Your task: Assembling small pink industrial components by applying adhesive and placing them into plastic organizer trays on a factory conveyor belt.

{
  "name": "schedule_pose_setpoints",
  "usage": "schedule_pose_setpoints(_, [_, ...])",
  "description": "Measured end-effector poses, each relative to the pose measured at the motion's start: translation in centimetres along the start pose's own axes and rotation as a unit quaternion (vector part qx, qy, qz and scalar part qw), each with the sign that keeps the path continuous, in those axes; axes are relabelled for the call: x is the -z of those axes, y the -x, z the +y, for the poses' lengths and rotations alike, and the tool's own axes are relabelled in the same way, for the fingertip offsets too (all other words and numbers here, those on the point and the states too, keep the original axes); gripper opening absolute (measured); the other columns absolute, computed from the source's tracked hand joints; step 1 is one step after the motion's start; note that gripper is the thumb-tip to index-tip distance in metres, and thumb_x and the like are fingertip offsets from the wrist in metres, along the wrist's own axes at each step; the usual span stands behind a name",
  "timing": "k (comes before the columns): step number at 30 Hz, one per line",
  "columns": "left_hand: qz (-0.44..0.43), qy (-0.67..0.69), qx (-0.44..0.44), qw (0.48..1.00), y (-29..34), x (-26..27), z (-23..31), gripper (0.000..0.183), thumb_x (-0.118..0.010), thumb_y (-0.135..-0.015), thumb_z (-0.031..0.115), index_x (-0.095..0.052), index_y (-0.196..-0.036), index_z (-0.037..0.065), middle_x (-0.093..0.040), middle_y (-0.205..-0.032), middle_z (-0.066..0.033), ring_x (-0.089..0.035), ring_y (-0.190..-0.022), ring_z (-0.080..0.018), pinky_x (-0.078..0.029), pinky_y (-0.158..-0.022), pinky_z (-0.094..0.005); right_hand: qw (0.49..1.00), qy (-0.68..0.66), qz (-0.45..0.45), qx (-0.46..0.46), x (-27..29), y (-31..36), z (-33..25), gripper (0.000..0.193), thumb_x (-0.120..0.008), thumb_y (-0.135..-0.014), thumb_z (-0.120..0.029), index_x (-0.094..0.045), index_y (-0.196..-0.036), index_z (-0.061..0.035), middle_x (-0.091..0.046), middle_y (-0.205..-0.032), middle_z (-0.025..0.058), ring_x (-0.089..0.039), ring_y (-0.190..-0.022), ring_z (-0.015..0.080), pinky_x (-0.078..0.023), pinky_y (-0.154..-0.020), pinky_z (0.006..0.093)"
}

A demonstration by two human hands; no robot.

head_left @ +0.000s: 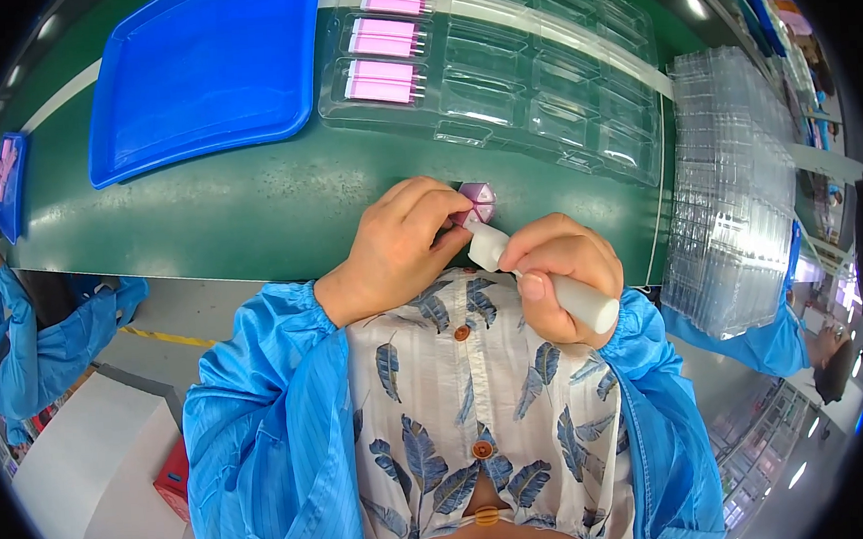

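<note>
Over the near edge of the green table (253, 211), my left hand (396, 242) pinches a small purple-pink part (482, 197) between thumb and fingertips. The part shows facets with pale spots; its kind is unclear. My right hand (573, 262) is wrapped round a white plastic handheld tool (588, 305) with a rounded body and a squarish head. The tool's head points up and left at the part, close beside my left fingertips. Whether its tip touches the part I cannot tell.
A blue tray (207, 86) lies at the far left. Beyond my hands, a clear compartment tray (486, 91) holds several pink-and-white pieces (383, 81). Stacked clear trays (730, 186) stand at the right. People in blue sleeves (54, 338) work at both sides.
</note>
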State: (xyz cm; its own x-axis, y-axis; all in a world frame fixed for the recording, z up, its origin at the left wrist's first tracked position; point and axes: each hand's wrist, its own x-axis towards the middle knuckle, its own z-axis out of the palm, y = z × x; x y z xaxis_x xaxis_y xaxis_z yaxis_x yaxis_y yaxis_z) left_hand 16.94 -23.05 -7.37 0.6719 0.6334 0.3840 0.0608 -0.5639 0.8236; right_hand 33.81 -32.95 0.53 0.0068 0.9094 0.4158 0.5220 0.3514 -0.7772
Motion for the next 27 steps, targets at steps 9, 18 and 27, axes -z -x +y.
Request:
schedule_pose_setpoints(9, [-0.009,-0.001,0.035,0.999,-0.7,0.0,0.5,0.040,-0.075,-0.071,-0.003,-0.063,-0.109,0.003,-0.066,-0.101,-0.0130,-0.066,-0.086,-0.0278,-0.054,-0.073,-0.0358,0.998,-0.048,-0.025,-0.029,0.0,-1.1,0.8,0.014,-0.070,-0.079,0.001,-0.058,-0.086,-0.0025,-0.067,-0.084,0.0123,-0.064,-0.064,0.0205,-0.050,-0.055,0.0294])
schedule_pose_setpoints(18, [-0.064,0.016,0.060,0.996,-3.9,1.4,2.6,0.038,-0.063,-0.091,0.004,-0.054,-0.127,0.001,-0.059,-0.114,-0.0198,-0.060,-0.102,-0.0392,-0.050,-0.086,-0.0413,0.971,-0.165,0.152,-0.079,2.6,2.9,1.9,0.011,-0.061,-0.094,-0.009,-0.059,-0.096,0.0014,-0.067,-0.092,0.0167,-0.060,-0.059,0.0124,-0.050,-0.056,0.0268])
schedule_pose_setpoints(27, [-0.025,-0.261,-0.108,0.959,-17.3,2.2,-3.5,0.038,-0.063,-0.090,0.005,-0.056,-0.127,0.003,-0.057,-0.124,-0.0196,-0.055,-0.115,-0.0391,-0.046,-0.098,-0.0453,0.987,-0.107,0.114,-0.040,2.6,2.2,0.8,0.016,-0.055,-0.099,-0.014,-0.054,-0.095,0.0013,-0.063,-0.092,0.0190,-0.055,-0.055,0.0120,-0.047,-0.050,0.0249])
